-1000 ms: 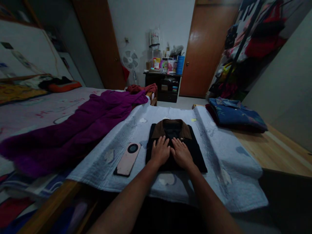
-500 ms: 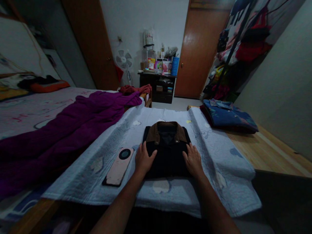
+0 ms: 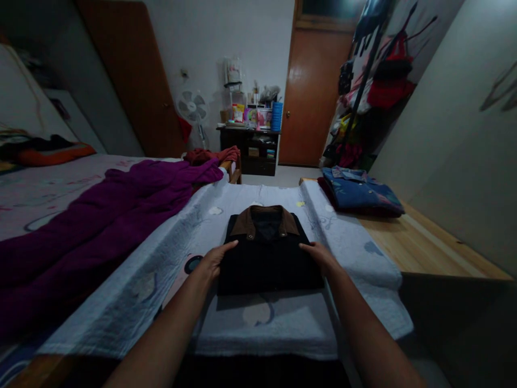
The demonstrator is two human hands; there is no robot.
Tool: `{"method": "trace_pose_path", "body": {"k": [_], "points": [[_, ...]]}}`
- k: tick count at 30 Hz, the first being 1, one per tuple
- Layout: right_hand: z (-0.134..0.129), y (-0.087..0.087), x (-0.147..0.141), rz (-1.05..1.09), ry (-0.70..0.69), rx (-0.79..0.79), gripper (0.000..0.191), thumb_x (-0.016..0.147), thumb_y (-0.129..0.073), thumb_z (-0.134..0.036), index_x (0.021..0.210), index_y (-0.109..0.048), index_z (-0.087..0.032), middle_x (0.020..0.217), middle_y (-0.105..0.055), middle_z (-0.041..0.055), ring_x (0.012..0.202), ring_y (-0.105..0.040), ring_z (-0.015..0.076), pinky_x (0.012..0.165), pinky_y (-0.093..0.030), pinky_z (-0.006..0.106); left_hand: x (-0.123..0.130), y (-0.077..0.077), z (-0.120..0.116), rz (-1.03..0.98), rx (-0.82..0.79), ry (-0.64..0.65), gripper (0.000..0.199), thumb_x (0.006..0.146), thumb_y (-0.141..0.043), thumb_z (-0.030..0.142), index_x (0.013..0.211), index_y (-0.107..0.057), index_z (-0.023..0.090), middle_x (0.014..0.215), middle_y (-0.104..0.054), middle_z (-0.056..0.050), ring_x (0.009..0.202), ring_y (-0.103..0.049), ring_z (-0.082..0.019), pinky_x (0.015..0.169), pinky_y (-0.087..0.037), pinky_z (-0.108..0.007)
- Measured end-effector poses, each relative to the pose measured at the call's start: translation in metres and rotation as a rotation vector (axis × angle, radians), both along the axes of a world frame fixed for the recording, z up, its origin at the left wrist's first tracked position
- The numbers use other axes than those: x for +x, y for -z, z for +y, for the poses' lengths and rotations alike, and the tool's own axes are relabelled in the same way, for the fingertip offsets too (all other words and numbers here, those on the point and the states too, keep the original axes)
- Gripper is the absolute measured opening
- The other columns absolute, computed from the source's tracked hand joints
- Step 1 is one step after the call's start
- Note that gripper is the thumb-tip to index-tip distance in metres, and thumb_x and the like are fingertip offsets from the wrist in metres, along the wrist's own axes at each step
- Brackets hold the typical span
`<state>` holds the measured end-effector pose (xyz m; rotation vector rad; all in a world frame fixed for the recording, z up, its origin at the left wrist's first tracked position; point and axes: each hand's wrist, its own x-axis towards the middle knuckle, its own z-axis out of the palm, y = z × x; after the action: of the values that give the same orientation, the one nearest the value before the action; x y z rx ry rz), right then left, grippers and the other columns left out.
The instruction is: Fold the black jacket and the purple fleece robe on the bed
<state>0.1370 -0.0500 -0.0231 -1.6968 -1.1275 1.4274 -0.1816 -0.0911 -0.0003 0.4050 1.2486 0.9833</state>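
A folded black garment with a brown collar lies on the pale blue quilted cloth, collar away from me. My left hand grips its left side, thumb on top and fingers hidden at the edge. On the right side, my right hand holds the garment the same way, its fingers mostly under the edge. Left of the garment, a pink phone with a round black camera ring is partly covered by my left forearm.
Folded blue denim clothing rests on a wooden board at the right. A purple blanket covers part of the bed at the left. Beyond are a fan and a dark cabinet.
Both hands went from lying flat on top of the garment to gripping its sides. The view has shifted, and my left forearm now covers part of the phone.
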Motion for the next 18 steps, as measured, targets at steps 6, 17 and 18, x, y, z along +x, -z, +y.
{"method": "trace_pose_path", "body": {"k": [6,17,18], "points": [[-0.011,-0.006,0.01,0.422,-0.042,-0.119,0.029,0.073,-0.07,-0.027,0.099,-0.061,-0.018,0.09,-0.072,0.0049,0.078,-0.069,0.0184,0.076,-0.055,0.032,0.011,-0.012,0.005,-0.116,-0.071,0.085,0.027,0.072,-0.07,0.035,0.089,-0.068,0.014,0.072,-0.074,-0.01,0.068,-0.072,-0.028,0.07,-0.06,-0.041],[0.0,-0.032,-0.005,0.294,-0.135,0.076,0.047,0.057,-0.065,-0.013,0.103,-0.059,-0.02,0.079,-0.07,-0.0018,0.069,-0.066,0.0183,0.07,-0.054,0.033,0.019,-0.019,0.012,0.001,-0.097,0.072,0.017,0.065,-0.067,0.015,0.082,-0.067,0.015,0.061,-0.071,-0.007,0.052,-0.068,-0.024,0.056,-0.06,-0.036],[0.002,-0.037,-0.004,0.281,-0.137,0.092,0.048,0.056,-0.064,-0.012,0.103,-0.059,-0.02,0.077,-0.069,-0.0025,0.068,-0.065,0.018,0.07,-0.054,0.033,0.02,-0.022,0.013,0.007,-0.085,0.068,0.018,0.064,-0.066,0.013,0.081,-0.066,0.014,0.06,-0.07,-0.006,0.051,-0.068,-0.024,0.054,-0.06,-0.035]]}}
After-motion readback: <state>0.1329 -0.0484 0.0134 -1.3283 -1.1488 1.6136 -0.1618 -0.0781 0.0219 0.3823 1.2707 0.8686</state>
